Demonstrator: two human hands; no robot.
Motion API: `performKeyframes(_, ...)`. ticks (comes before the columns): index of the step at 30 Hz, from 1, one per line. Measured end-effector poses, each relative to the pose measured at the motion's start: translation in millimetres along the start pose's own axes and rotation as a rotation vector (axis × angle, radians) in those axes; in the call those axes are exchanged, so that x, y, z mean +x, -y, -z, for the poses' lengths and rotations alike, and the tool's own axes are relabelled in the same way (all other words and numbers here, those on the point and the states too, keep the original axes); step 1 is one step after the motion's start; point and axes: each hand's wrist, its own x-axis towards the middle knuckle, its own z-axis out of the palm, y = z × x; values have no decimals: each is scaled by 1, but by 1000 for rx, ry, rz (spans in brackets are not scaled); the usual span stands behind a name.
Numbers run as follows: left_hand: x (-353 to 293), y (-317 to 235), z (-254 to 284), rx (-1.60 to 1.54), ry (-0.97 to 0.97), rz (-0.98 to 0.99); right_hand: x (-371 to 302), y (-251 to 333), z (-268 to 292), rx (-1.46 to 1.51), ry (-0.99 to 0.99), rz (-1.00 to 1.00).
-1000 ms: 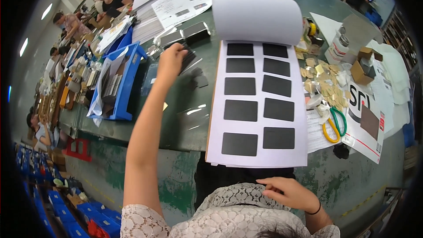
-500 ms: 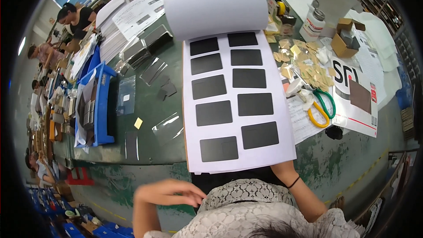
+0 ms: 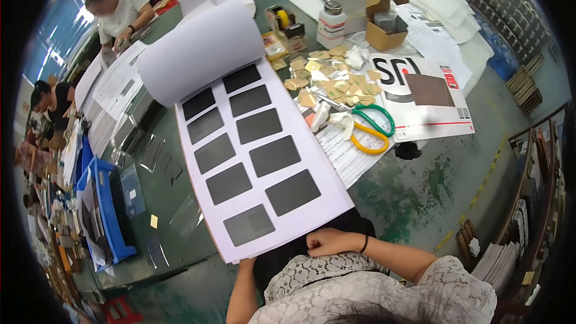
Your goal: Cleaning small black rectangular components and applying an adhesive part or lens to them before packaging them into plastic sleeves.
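A thick pad of white sheets [image 3: 240, 144] lies on the table, its upper sheets rolled back into a curl [image 3: 198, 51]. On the bare page sit several dark grey rectangular cards [image 3: 275, 156] in two columns. At the pad's near left corner is my left hand [image 3: 246, 261]; its fingers are hidden under the paper. My right hand [image 3: 330, 242] is curled into a fist just beyond the pad's near edge, above my lap. Nothing shows in it. A black band circles that wrist.
Scissors with green and yellow handles [image 3: 373, 135] lie right of the pad, beside tan paper scraps [image 3: 342, 81]. Behind them stand a white bottle [image 3: 331, 24], a tape dispenser [image 3: 285, 27] and a cardboard box [image 3: 384, 30]. A blue tray [image 3: 114, 216] sits left. A co-worker [image 3: 120, 15] is across the table.
The view has turned right, so the pad appears slanted. My left hand has gone from beside my lap to under the pad's near edge. My right hand has come out from the pad, curled.
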Motion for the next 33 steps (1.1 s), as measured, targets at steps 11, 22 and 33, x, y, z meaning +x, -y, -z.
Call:
performKeyframes(11, 2, -160, 1, -694, 811, 353, 58, -46, -36, -371, -56, 104)
performKeyframes(22, -37, -166, -9, 72, 303, -28, 54, -31, -28, -432, -27, 129)
performKeyframes(33, -47, -197, 11, -137, 280, -21, 58, -29, -34, -522, -9, 148)
